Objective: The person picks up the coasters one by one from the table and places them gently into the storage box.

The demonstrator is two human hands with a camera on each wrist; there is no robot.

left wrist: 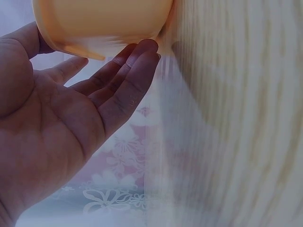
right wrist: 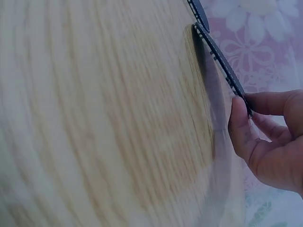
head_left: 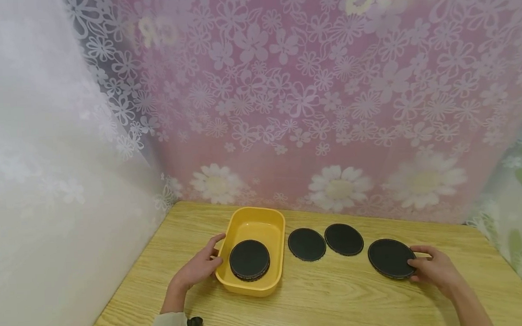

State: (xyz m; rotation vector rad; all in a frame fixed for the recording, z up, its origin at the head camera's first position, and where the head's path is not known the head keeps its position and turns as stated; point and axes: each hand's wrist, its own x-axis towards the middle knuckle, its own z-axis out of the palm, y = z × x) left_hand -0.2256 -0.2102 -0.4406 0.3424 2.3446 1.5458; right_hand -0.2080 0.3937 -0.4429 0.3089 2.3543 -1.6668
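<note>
My right hand (head_left: pixel 435 269) pinches the near right edge of a round black coaster (head_left: pixel 390 258), thumb on one face and fingers on the other. In the right wrist view the coaster (right wrist: pixel 222 66) shows edge-on, tilted, with pale stitching along its rim. On the left, my left hand (head_left: pixel 201 263) holds the side of a yellow rectangular tray (head_left: pixel 283 244). The left wrist view shows its fingers (left wrist: pixel 128 94) against the tray's outer wall (left wrist: pixel 104 21). Inside the tray, toward its near end, lies a small stack of black coasters (head_left: pixel 249 259).
Two more black coasters, a left one (head_left: pixel 307 244) and a right one (head_left: pixel 344 239), lie flat between tray and right hand. All stand on a wood-grain table (head_left: pixel 335 299). Behind hangs a pink flowered curtain (head_left: pixel 285 109); a small black object (head_left: pixel 195 325) is by the left sleeve.
</note>
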